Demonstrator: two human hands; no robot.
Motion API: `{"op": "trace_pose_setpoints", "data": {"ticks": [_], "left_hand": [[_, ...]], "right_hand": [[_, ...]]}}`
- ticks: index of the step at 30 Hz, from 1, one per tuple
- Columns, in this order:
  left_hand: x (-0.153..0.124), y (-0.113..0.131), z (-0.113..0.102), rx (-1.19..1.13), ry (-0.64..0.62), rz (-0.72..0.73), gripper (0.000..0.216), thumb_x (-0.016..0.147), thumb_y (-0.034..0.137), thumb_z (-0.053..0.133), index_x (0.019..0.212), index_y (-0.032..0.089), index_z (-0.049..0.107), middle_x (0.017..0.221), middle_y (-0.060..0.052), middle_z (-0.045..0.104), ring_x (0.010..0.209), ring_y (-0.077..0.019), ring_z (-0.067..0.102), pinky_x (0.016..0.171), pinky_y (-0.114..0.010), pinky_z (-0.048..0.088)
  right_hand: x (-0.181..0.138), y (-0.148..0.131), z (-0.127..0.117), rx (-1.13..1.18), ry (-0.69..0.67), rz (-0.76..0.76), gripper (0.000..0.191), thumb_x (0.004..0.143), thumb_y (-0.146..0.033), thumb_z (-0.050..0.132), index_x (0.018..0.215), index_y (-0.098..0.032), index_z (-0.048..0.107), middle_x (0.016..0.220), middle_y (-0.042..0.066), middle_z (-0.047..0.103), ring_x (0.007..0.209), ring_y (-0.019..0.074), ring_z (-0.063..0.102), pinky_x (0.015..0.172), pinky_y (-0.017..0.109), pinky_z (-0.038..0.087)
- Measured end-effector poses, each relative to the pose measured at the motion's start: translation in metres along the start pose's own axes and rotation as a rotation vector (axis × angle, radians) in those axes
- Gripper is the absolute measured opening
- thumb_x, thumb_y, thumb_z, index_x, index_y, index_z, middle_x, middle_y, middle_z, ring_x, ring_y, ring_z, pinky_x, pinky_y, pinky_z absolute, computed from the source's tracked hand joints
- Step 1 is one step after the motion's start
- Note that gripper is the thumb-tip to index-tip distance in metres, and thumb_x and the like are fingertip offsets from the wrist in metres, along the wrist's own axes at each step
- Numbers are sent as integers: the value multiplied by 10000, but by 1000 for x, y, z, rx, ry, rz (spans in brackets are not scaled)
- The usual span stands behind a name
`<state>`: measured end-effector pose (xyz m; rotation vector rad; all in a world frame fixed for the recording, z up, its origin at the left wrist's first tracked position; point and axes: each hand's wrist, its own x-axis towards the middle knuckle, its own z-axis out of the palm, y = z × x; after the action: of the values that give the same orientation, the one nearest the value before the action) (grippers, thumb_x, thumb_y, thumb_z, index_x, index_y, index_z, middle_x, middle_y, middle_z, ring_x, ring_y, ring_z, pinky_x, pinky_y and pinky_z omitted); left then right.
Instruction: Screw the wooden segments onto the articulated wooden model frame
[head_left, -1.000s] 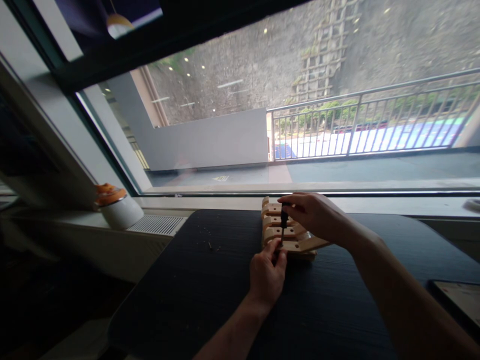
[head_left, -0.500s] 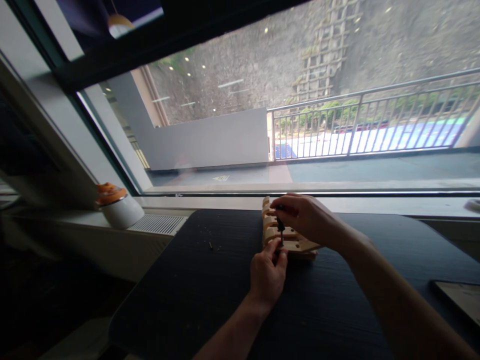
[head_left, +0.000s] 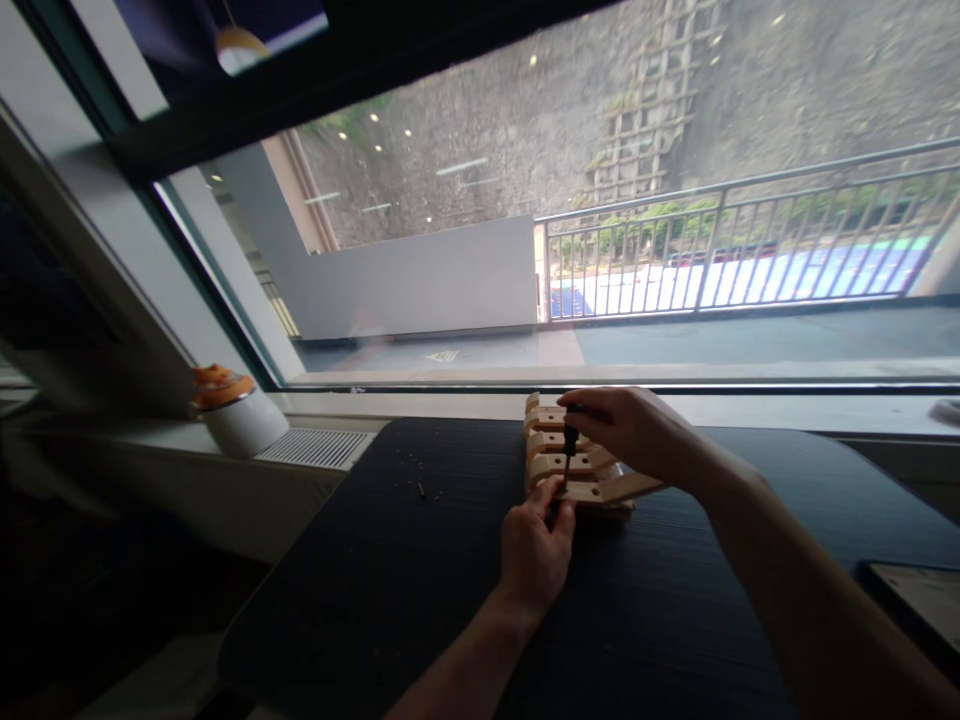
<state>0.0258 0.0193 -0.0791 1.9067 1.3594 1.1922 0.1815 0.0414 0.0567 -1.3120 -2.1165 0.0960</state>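
A pale wooden slatted piece point(head_left: 553, 464), with curved ends on its left and dark holes along its slats, rests near the far edge of the table. My right hand point(head_left: 645, 440) grips the dark handle of a screwdriver point(head_left: 571, 436) from above. The shaft points down, slightly tilted, to the nearest slat. My left hand point(head_left: 536, 545) is closed at the near left corner of the wooden piece, thumb and forefinger around the screwdriver's tip. Whatever lies between those fingertips is hidden.
Several tiny screws or bits point(head_left: 421, 491) lie on the dark table point(head_left: 360, 590) to the left. A flat dark-edged object point(head_left: 915, 600) is at the right. A white jar with an orange top point(head_left: 244, 415) stands on the sill beside a vent grille point(head_left: 315, 448). The window point(head_left: 420, 290) rises behind.
My right hand has shifted a little to the right, and the screwdriver stands at a different tilt with more of its handle showing. My left hand stays in place.
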Motion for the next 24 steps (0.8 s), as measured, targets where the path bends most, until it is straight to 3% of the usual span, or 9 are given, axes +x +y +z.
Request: {"op": "trace_pose_setpoints", "data": {"ticks": [4,9,20,24], "left_hand": [[0,0,0,3,-2,0,318,893,345,489,1152,224,629,757,-22,724,602,-151,667,629,-237,539],[1,0,0,-1,12,12,301,883,333,507,1137,231,631,922,-36,735,695,-159,686,658,-236,540],[1,1,1,8,6,-5,309,889,354,497,1142,240,631,779,-21,725,641,-159,674,623,-234,532],[1,0,0,12,1,-8,314,888,351,496,1149,240,628,761,-18,723,621,-156,669,618,-234,533]], "right_hand": [[1,-4,2,-30,21,26,275,845,-420,546,911,-206,706,626,-9,654,526,115,529,509,226,340],[1,-7,6,-58,21,35,284,840,-450,540,885,-207,681,596,-11,619,493,107,467,476,223,286],[-1,-7,4,-76,-57,-5,349,865,-285,445,1131,-264,671,632,-16,653,486,110,479,512,230,304],[-1,-5,3,-81,-40,11,336,879,-320,447,1108,-226,675,676,9,674,540,125,526,531,234,321]]}}
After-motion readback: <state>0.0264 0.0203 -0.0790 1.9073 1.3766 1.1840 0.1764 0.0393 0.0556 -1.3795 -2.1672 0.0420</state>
